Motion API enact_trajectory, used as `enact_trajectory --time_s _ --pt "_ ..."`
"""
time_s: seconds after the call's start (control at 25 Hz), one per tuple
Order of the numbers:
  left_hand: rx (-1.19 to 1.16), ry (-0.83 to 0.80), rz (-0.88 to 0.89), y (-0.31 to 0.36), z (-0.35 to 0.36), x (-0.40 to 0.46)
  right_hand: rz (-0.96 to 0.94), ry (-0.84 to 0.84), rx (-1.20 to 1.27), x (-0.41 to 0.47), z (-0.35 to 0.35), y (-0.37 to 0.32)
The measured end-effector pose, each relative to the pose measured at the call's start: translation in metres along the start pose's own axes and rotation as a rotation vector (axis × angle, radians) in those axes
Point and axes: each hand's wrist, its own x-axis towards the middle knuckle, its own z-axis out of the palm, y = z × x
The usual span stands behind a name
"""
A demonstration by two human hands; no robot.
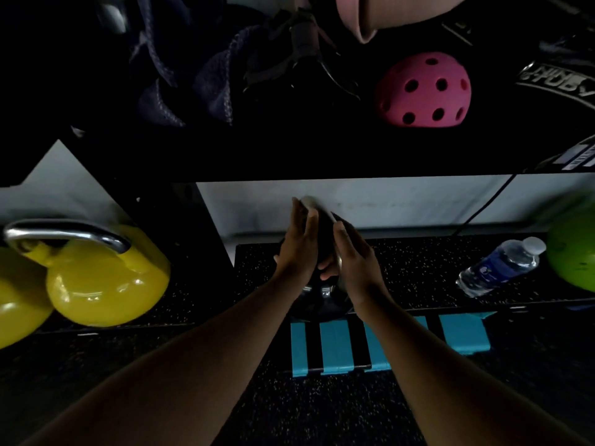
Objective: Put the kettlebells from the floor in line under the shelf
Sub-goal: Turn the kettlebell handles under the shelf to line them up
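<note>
A black kettlebell [322, 300] with a shiny steel handle stands on the speckled rubber mat under the dark shelf [289, 156], in the middle of the view. Both hands are on its handle: my left hand [297, 243] lies against the left side and my right hand [352, 255] against the right side, fingers stretched upward along the metal. Two yellow kettlebells sit at the left under the shelf, the nearer one [106, 278] with a chrome handle, the other [16, 304] cut off by the frame edge. A green kettlebell [573, 255] shows at the far right.
A plastic water bottle [500, 267] lies on the mat at the right. A blue and black striped block [386, 342] lies on the floor before the black kettlebell. On the shelf rest a pink perforated ball [423, 90], dark cloth [180, 75] and straps. A black cable [483, 204] hangs down the wall.
</note>
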Motion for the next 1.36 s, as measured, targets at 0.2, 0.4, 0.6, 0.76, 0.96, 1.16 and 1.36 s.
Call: enact_trajectory --time_s 0.2,0.4,0.6,0.76,0.96,1.16,1.36 --pt "-0.082 -0.053 0.027 -0.001 -0.009 0.016 0.084 -0.001 0.196 -0.003 0.023 0.002" --pt "-0.062 -0.049 0.036 -0.015 -0.013 0.014 0.109 0.005 0.259 -0.007 0.036 0.007" --pt "-0.032 -0.021 0.058 -0.016 -0.008 0.010 0.113 0.042 0.243 -0.006 0.039 0.003" --pt "-0.001 -0.043 0.081 -0.010 -0.013 0.014 0.080 0.091 0.173 -0.003 0.044 -0.009" --pt "-0.013 -0.054 0.085 -0.020 -0.012 0.013 0.065 0.086 0.154 -0.010 0.042 -0.004" --pt "0.047 -0.041 0.050 -0.027 -0.008 0.018 0.047 0.071 0.124 -0.007 0.040 -0.001" --pt "0.047 -0.038 0.112 -0.022 -0.008 0.015 0.066 0.057 0.110 -0.007 0.033 -0.005"
